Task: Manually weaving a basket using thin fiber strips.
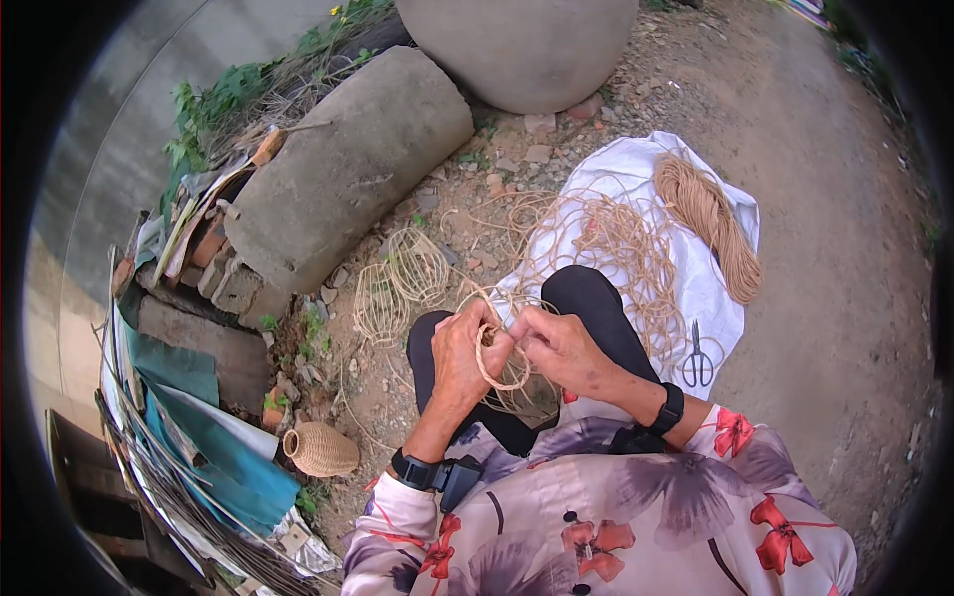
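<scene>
Over my lap, my left hand (pixel 460 350) grips a small basket frame with a woven, cord-wrapped rim (pixel 491 372). Its thin ribs show below the rim, between my knees. Close beside it on the right, my right hand (pixel 558 348) has its fingers pinched together at the rim, on a strand of tan cord. The pinched fingertips are partly hidden. Tangled loose cord (pixel 626 243) spreads over a white sack (pixel 606 174) beyond my knees. Dark-handled scissors (pixel 698 363) lie on the sack, right of my right knee.
A thick skein of tan cord (pixel 711 223) rests on the sack. Two open wire-like basket frames (pixel 383 298) sit on the stony ground at left. Nearer lies a woven vase-shaped basket (pixel 326 451). A concrete cylinder (pixel 348 169), a big rounded grey block (pixel 517 50) and blue-green sheeting (pixel 219 457) stand around.
</scene>
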